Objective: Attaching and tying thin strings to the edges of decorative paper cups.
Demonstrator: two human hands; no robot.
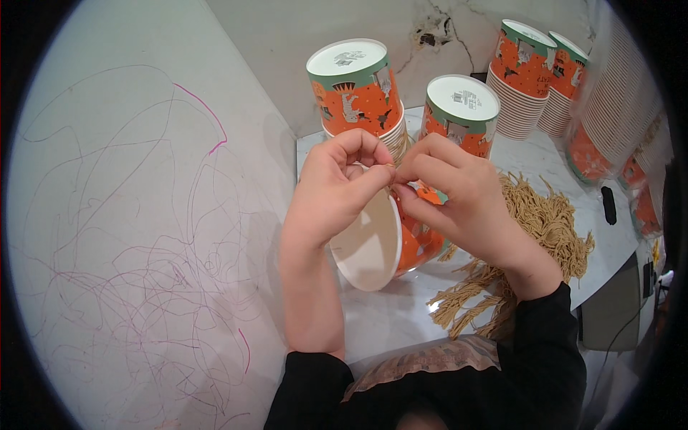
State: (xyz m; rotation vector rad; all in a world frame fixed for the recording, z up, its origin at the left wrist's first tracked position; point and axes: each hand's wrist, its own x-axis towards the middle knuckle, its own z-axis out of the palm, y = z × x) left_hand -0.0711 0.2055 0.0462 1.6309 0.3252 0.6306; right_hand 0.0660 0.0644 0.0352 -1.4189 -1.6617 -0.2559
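Observation:
A paper bucket (365,247), white inside with an orange printed outside, lies tipped on its side with its open mouth toward the left. Above its rim my left hand (340,183) is closed in a pinch, thumb against the fingers. Meeting it from the right, my right hand (455,190) pinches at the same spot, the fingertips of both hands nearly touching. Between them a small bit of tan cord (393,167) shows, mostly hidden by the fingers. A loose heap of tan cords (548,222) lies beside my right forearm, with strands trailing toward me.
Upturned stacks of orange-and-green paper buckets (358,93) stand behind my hands, and another bucket (462,107) stands to their right. More stacks (523,72) and plastic-wrapped ones (613,107) line the right side. A scribbled white wall (179,215) bounds the left of the marbled table (423,315).

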